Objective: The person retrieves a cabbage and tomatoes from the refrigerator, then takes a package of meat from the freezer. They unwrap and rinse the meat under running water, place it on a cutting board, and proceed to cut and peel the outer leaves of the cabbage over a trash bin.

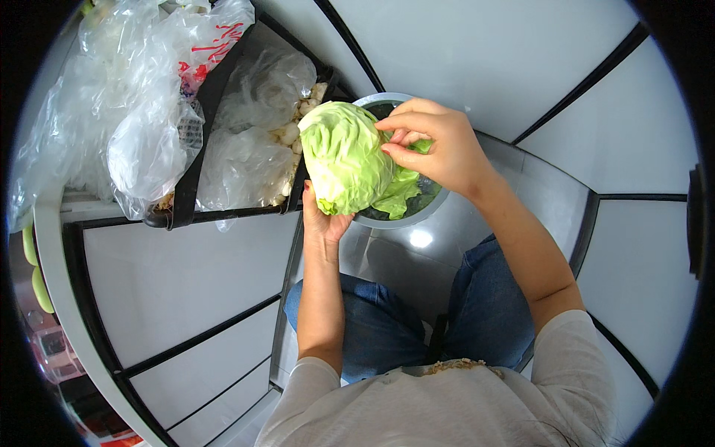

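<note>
A pale green head of cabbage (346,159) rests on my left hand (325,220), which holds it from below with the thumb up its near left side. My right hand (430,142) is at the right side of the cabbage, thumb and forefinger bent towards its leaves. Whether the fingertips pinch a leaf cannot be told. Beneath both hands stands a round bin with a grey rim (410,223) and a dark liner. Loose green cabbage leaves (401,193) show in its mouth, partly hidden by the cabbage and my right hand.
At the upper left, a black-framed crate (246,214) holds clear plastic bags (246,162) and pale bulbs, likely garlic (289,134). More plastic bags (139,100) spill over its left part. White cabinet panels (184,285) flank the left side, with others ahead and to the right. Grey floor tiles (408,260) lie below.
</note>
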A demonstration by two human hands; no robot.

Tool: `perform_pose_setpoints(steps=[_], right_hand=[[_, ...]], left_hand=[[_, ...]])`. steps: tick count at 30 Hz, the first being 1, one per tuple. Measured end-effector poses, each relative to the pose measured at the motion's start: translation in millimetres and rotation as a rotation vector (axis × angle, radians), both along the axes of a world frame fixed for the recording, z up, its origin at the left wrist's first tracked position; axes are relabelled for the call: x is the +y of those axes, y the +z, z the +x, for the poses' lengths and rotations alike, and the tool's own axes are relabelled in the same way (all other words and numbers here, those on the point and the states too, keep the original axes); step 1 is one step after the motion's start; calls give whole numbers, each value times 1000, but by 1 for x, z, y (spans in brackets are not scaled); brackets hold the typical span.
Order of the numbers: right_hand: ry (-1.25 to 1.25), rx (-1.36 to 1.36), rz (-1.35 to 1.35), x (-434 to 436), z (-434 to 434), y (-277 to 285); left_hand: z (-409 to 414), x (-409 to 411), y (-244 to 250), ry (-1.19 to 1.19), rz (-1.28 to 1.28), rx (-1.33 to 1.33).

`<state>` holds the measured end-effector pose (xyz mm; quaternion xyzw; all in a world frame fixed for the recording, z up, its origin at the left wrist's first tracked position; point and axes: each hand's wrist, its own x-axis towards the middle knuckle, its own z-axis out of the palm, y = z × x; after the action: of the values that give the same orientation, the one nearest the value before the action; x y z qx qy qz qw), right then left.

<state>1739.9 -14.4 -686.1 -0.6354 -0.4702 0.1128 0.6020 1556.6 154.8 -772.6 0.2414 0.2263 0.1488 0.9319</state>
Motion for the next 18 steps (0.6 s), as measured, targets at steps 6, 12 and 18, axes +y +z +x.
perform_pose_setpoints(steps=[6,12,18], right_hand=[[-8,61,-82,1,0,-12],[-149,66,-191,10,4,-32],[-53,622,-128,20,9,-47]], left_hand=[[-12,11,-9,-37,122,-29],[-5,-1,-2,17,254,135],[-4,-6,14,-1,56,16]])
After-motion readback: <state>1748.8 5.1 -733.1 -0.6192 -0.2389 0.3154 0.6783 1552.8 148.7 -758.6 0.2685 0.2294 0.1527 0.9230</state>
